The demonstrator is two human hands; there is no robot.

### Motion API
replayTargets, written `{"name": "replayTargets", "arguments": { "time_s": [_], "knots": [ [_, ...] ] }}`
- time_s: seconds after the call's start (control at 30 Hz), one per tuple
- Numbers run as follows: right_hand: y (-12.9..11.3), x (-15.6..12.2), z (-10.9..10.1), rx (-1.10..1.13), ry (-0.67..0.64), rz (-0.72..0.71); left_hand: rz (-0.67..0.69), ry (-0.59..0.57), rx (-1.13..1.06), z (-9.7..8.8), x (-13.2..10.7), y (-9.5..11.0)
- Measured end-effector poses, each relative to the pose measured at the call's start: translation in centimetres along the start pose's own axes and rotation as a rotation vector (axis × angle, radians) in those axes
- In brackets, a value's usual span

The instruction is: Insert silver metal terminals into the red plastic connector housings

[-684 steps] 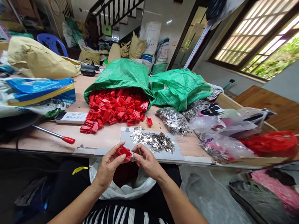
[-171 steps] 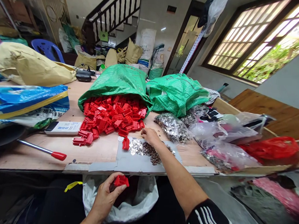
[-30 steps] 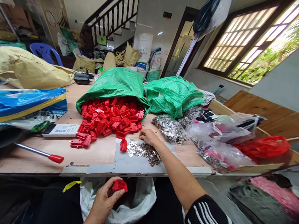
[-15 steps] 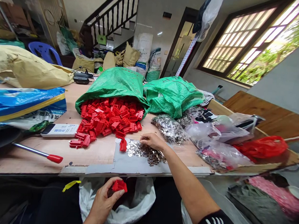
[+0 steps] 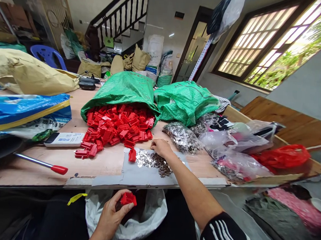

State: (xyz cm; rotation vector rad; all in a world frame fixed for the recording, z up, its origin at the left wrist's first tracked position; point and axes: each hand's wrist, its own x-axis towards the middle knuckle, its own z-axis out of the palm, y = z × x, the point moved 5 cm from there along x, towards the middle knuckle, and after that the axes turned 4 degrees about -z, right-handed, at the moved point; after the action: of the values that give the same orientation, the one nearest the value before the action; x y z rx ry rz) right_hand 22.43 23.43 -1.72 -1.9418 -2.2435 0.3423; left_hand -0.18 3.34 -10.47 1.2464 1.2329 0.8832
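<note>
My left hand point(image 5: 113, 212) grips a small red plastic part point(image 5: 129, 199), box-like and hollow, above the mouth of a white woven sack point(image 5: 154, 219). Over the far edge of a heap of small shiny metal pieces point(image 5: 149, 160) is my right hand point(image 5: 162, 149), its fingertips pinched together. Whatever is between those fingers is too small to make out. The metal heap lies on a grey sheet point(image 5: 131, 174) at the table's front edge. One red part point(image 5: 132, 155) stands beside the heap, on its left.
Many red parts point(image 5: 116, 128) spill from a green woven bag point(image 5: 124, 87). A second green bag point(image 5: 186, 100) lies to its right, behind a clear bag of metal pieces point(image 5: 182, 136). A white box point(image 5: 67, 139) and a red-tipped lever point(image 5: 58, 169) are at left.
My right hand has drawn up slightly from the metal heap toward its far side, uncovering more pieces. My left hand keeps the red part in the same place.
</note>
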Motion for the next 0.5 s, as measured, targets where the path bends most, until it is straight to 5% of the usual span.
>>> {"name": "replayTargets", "arguments": {
  "time_s": [0.5],
  "knots": [
    [0.84, 1.0, -0.02, 0.041, -0.006, -0.054, -0.002, 0.012, 0.015, -0.11, -0.09, 0.38]
  ]
}}
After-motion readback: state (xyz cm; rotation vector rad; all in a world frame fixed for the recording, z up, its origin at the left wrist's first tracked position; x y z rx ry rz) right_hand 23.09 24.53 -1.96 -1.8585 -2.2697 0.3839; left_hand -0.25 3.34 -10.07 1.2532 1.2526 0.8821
